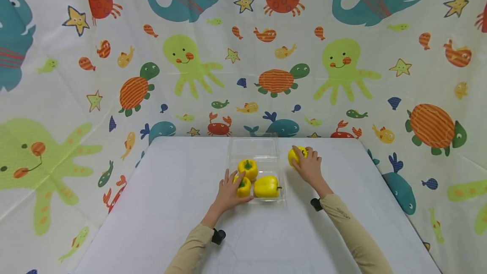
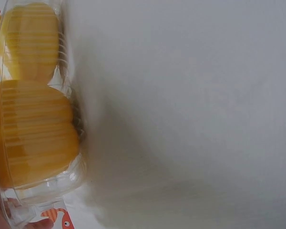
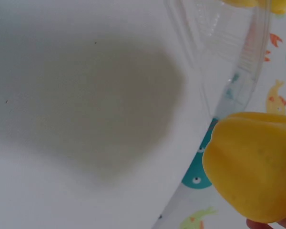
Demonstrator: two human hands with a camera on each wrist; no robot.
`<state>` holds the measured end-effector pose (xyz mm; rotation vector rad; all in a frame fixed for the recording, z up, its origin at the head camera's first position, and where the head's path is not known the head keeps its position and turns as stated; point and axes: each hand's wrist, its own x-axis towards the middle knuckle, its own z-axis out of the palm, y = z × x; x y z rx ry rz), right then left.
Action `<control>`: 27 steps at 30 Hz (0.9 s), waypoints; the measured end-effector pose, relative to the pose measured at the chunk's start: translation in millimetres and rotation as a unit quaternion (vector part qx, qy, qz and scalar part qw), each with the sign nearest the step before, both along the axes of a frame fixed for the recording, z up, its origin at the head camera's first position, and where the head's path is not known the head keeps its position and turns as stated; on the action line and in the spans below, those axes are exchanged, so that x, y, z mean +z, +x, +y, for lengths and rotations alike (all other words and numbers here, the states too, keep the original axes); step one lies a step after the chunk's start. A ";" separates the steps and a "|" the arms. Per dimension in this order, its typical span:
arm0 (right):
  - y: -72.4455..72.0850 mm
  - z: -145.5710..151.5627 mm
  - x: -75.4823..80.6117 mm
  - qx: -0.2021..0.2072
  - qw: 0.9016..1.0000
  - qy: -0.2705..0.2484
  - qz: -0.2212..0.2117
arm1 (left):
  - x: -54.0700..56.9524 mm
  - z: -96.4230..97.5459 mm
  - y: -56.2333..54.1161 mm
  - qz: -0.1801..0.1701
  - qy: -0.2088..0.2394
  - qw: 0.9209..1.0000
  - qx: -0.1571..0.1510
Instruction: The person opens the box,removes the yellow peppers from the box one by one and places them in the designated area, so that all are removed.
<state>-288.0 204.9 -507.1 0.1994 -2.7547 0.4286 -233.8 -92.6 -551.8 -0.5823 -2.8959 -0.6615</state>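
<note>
A clear plastic clamshell container (image 1: 282,200) lies with its lid (image 1: 254,147) folded back. Inside are a bell pepper at the back (image 1: 247,168), one at the front left (image 1: 243,187) and one on its side at the front right (image 1: 266,187), all yellow. My left hand (image 1: 230,191) holds the container's front left corner, its thumb along the front edge and a finger over the front left pepper. To the right of the lid, my right hand (image 1: 310,168) grips another yellow bell pepper (image 3: 252,167) above the table. That hand's palm side is mostly hidden.
The white table (image 1: 163,206) extends around the container on all sides. Behind it hangs a curtain (image 1: 236,109) printed with sea animals. A dark wrist camera (image 1: 218,237) is on the left wrist, another (image 1: 316,204) on the right.
</note>
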 end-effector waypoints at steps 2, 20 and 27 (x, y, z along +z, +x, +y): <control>-2.5 1.7 -1.7 -0.012 1.000 -0.003 -0.003 | 0.3 0.1 0.1 0.001 -0.001 1.000 0.000; -21.6 10.0 -17.9 -0.081 0.996 0.022 -0.023 | -3.6 0.6 -0.8 0.005 0.003 1.000 0.004; -27.6 14.0 -19.6 -0.085 0.995 0.021 -0.038 | -3.3 0.4 -1.0 -0.001 0.002 1.000 0.006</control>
